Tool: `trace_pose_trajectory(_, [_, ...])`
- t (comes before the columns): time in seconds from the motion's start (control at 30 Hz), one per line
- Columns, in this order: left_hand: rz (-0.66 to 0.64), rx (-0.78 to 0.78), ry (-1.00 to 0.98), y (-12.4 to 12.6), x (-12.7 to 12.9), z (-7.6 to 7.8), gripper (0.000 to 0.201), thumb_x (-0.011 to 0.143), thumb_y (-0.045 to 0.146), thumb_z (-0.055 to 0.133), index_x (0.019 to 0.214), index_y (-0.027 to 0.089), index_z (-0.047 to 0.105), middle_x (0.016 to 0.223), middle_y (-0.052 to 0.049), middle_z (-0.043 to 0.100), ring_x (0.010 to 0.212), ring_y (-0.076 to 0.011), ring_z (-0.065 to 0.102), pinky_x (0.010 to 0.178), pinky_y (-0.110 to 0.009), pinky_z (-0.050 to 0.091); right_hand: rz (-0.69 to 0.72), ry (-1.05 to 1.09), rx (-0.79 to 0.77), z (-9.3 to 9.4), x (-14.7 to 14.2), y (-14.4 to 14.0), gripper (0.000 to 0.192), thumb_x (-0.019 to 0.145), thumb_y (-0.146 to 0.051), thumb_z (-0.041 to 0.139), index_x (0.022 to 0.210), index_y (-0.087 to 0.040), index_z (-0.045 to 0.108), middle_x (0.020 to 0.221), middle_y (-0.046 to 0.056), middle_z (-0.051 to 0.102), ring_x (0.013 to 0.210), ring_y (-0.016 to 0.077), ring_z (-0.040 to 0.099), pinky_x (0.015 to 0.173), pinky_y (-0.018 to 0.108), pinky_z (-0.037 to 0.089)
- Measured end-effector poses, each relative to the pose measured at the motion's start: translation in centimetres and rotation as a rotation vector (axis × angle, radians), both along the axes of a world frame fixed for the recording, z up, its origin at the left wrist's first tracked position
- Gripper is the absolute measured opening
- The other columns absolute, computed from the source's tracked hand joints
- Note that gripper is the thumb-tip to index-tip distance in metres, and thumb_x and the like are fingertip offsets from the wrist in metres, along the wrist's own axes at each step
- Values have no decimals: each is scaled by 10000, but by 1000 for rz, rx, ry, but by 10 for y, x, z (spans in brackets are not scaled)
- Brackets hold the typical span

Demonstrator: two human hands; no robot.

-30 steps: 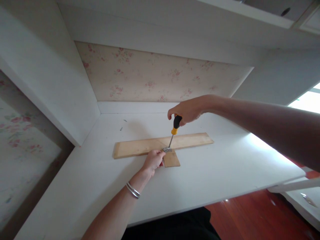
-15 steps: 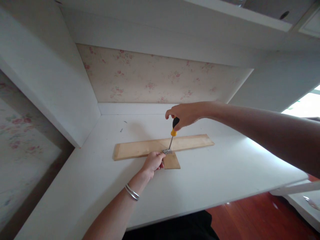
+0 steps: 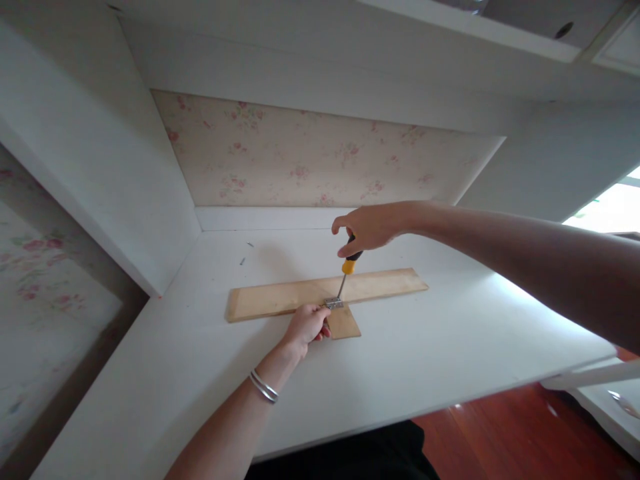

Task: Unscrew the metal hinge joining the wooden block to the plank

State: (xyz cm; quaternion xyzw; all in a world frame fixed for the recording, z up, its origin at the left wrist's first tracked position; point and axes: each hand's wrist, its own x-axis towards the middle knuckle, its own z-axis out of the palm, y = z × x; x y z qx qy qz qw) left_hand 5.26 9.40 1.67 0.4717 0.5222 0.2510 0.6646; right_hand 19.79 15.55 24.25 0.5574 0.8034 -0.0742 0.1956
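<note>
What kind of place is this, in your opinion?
Probably a room in a home, not a workshop: a white built-in desk with floral wallpaper behind and a red wood floor. The right hand holds a screwdriver over a wooden board.

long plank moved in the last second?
No. The plank lies at the same spot relative to the desk's back edge, with the screwdriver tip on the hinge.

I saw a white bench, pale tan wooden plank, black-and-yellow screwdriver handle, silver hinge, silver bangles, faded pink floral wallpaper, red-brown floor.
</note>
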Motion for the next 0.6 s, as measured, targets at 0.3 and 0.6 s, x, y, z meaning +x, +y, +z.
trace_pose_trajectory(0.3, [5,8,-13,2,1,-3,166,776,252,509,660,137,541,473,10,522,407,-75,481,376,-182,260,151,34,0,2,3,-4,556,720,-509,602,1201,-240,524,951,60,659,756,192,606,637,287,385])
trace_pose_trajectory(0.6, [-3,-4,-15,1,0,-2,165,790,242,490,668,139,531,466,19,515,393,-68,466,370,-180,248,11,-49,-32,2,2,-11,450,808,-540,483,1036,-171,603,805,87,661,693,198,598,629,304,372])
